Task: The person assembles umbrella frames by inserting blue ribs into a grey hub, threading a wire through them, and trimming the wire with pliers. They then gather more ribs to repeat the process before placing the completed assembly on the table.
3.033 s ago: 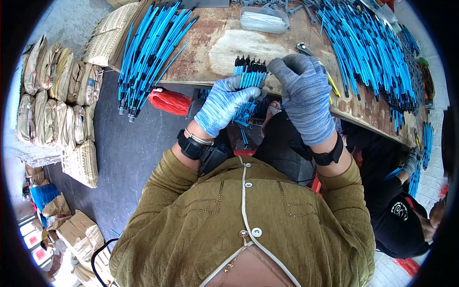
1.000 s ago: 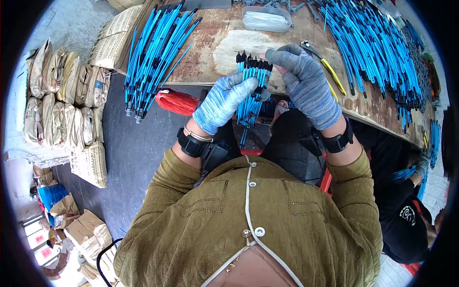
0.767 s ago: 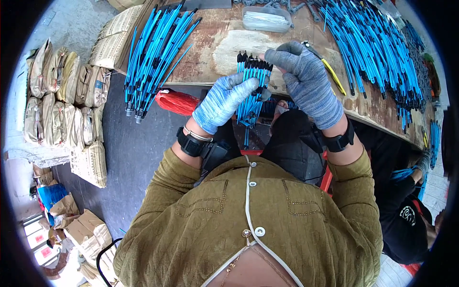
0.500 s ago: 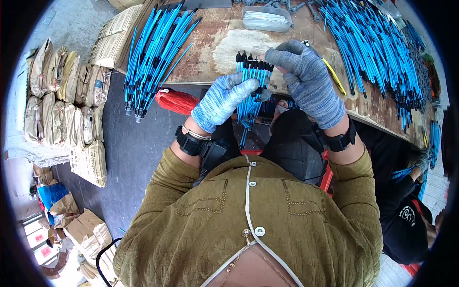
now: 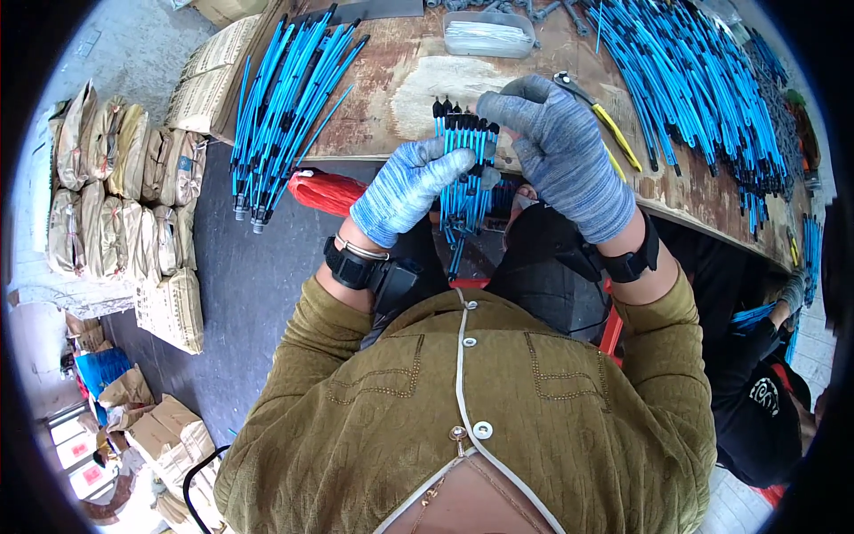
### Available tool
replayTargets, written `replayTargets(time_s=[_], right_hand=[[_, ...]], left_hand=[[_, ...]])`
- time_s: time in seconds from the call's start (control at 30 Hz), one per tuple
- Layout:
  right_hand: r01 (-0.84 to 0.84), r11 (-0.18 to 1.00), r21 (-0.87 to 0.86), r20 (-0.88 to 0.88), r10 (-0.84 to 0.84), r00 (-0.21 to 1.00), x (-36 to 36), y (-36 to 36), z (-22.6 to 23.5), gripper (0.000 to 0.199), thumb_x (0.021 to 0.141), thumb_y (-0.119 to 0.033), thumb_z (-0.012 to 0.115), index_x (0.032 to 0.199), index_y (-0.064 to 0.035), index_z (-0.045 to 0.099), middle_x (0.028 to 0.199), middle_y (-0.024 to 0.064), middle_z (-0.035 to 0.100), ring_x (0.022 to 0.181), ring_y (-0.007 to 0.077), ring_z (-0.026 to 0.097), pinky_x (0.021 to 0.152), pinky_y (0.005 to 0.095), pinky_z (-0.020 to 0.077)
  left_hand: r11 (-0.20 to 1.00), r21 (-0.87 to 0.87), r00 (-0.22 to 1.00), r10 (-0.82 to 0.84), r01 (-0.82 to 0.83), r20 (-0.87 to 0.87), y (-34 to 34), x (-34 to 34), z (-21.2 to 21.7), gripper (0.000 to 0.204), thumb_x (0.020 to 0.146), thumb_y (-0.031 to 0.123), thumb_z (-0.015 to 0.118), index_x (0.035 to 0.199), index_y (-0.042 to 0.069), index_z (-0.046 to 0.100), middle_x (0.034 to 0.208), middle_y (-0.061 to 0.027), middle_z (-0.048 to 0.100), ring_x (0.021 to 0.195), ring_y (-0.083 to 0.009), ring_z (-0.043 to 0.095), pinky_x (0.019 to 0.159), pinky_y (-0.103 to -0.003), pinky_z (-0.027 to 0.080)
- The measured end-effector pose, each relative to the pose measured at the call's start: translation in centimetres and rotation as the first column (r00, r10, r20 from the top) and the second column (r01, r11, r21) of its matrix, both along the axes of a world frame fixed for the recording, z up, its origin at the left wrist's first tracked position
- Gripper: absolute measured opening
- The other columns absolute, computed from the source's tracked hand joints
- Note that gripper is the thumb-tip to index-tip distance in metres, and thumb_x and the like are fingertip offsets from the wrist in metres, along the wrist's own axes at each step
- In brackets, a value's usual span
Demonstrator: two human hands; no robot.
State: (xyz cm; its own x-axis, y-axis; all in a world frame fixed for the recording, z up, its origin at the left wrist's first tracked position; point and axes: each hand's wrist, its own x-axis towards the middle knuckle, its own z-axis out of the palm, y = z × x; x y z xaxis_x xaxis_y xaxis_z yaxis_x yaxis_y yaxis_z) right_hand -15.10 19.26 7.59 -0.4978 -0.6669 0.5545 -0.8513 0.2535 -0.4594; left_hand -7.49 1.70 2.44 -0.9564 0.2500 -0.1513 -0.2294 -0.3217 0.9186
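Plastic box (image 5: 478, 51): clear, full of white sticks, lying on the wooden bench (image 5: 378, 107); your landmark here.
Rod bundle (image 5: 464, 141): blue rods, nearer to you than the box and at the bench's near edge, their black tips pointing toward it.
Your left hand (image 5: 407, 189): gloved, clamped around the rod bundle, fingers wrapped across the rods below the tips.
Your right hand (image 5: 562, 151): gloved, fingers curled just beside the black tips; you cannot tell from this angle whether they pinch one.
Pliers (image 5: 610, 127): yellow-handled, right of the box and nearer you, partly beyond your right hand.
Loose rods: one blue pile (image 5: 286, 111) left of the box, a larger pile (image 5: 703, 107) to its right.
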Motion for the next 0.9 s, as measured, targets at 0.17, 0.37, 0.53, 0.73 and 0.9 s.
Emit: replayTargets(time_s=[0.17, 0.37, 0.53, 0.73, 0.9], right_hand=[[0.130, 0.988, 0.083, -0.168, -0.115, 0.979, 0.3, 0.0, 0.3, 0.039, 0.067, 0.008, 0.054, 0.101, -0.0088, 0.062, 0.089, 0.0123, 0.057, 0.081, 0.0278, 0.057, 0.070, 0.0338, 0.0483], [0.182, 0.974, 0.131, -0.192, -0.155, 0.969, 0.7, -0.1, 0.6, 0.037, 0.068, 0.007, 0.054, 0.101, -0.0090, 0.062, 0.090, 0.0137, 0.057, 0.082, 0.0280, 0.058, 0.070, 0.0342, 0.0487], [0.170, 0.982, 0.080, -0.084, -0.163, 0.983, 1.0, -0.3, 0.4, 0.034, 0.072, 0.006, 0.054, 0.102, -0.0084, 0.062, 0.091, 0.0142, 0.059, 0.084, 0.0283, 0.058, 0.071, 0.0336, 0.0484], [0.174, 0.984, 0.049, -0.043, -0.172, 0.984, 1.3, -0.2, 0.5, 0.030, 0.074, -0.003, 0.055, 0.102, -0.0094, 0.061, 0.091, 0.0145, 0.059, 0.082, 0.0312, 0.059, 0.072, 0.0361, 0.0492], [0.043, 0.997, -0.068, 0.071, -0.038, 0.997, 1.0, 0.1, 0.1, 0.026, 0.078, 0.000, 0.055, 0.103, -0.0034, 0.061, 0.093, 0.0137, 0.060, 0.083, 0.0260, 0.059, 0.074, 0.0310, 0.0472]], left_hand=[[1.000, -0.006, 1.000, 0.026, -0.026, 0.004, 0.3, -0.1, 0.0, 0.031, 0.087, 0.022, 0.057, 0.112, 0.003, 0.057, 0.092, -0.0054, 0.065, 0.084, -0.0112, 0.061, 0.075, -0.024, 0.049], [0.995, -0.081, 0.995, 0.057, -0.064, -0.083, 0.4, -0.2, -0.5, 0.032, 0.085, 0.021, 0.059, 0.112, 0.003, 0.057, 0.092, -0.0054, 0.065, 0.085, -0.0110, 0.060, 0.076, -0.025, 0.049], [0.994, -0.076, 0.995, 0.076, -0.080, -0.061, 0.5, -0.1, -0.2, 0.032, 0.085, 0.020, 0.060, 0.112, 0.003, 0.057, 0.092, -0.0051, 0.065, 0.085, -0.0107, 0.060, 0.077, -0.025, 0.048], [0.987, -0.142, 0.992, 0.057, -0.073, -0.114, 0.4, 0.1, 0.2, 0.030, 0.086, 0.019, 0.059, 0.112, 0.004, 0.058, 0.093, -0.0045, 0.065, 0.085, -0.0099, 0.059, 0.078, -0.024, 0.048], [0.990, -0.113, 0.989, 0.063, -0.079, -0.134, 0.4, 0.0, -0.7, 0.028, 0.085, 0.017, 0.059, 0.110, 0.005, 0.059, 0.092, -0.0017, 0.064, 0.084, -0.0079, 0.058, 0.076, -0.024, 0.048]])
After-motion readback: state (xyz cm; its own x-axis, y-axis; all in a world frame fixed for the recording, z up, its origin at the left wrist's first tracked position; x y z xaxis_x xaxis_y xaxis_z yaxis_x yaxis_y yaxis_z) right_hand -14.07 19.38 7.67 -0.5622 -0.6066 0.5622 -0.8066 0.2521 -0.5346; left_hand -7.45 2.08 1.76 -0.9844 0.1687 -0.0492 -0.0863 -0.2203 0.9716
